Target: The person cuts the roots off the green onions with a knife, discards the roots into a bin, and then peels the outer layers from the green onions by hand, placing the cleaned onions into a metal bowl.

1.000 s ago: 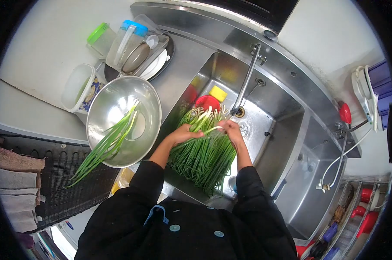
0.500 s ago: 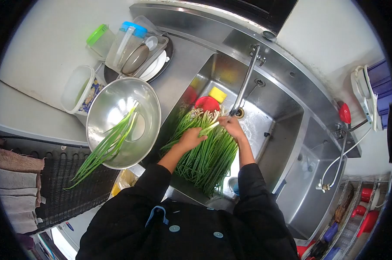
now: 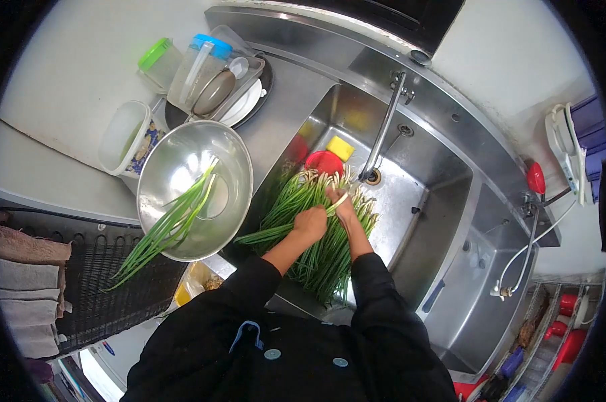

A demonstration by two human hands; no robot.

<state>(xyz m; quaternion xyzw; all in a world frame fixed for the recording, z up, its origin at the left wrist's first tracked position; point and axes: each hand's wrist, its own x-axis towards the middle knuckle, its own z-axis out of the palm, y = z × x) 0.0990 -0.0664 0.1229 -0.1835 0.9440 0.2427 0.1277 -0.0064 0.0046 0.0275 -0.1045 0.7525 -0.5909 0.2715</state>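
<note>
A large heap of green onions [image 3: 310,261] lies in the steel sink [image 3: 397,248], white ends pointing to the back. Over the heap, my left hand [image 3: 311,224] is closed around a few green onions, whose green leaves stick out to the left. My right hand [image 3: 343,204] is closed at their pale root end, close beside the left; its fingertips are partly hidden. To the left, a steel bowl [image 3: 232,174] holds a few more green onions [image 3: 175,224], their leaves hanging over its rim.
Behind the heap sit a red bowl [image 3: 324,162] and a yellow sponge [image 3: 340,147]. The faucet [image 3: 385,127] reaches over the sink. Pitchers [image 3: 192,80] and plates [image 3: 245,104] stand at the back left. A second basin [image 3: 487,268] lies to the right.
The left hand has moved right and forward, closing around the green onions, whose leaves now extend left. My right hand has shifted slightly toward me and left.
</note>
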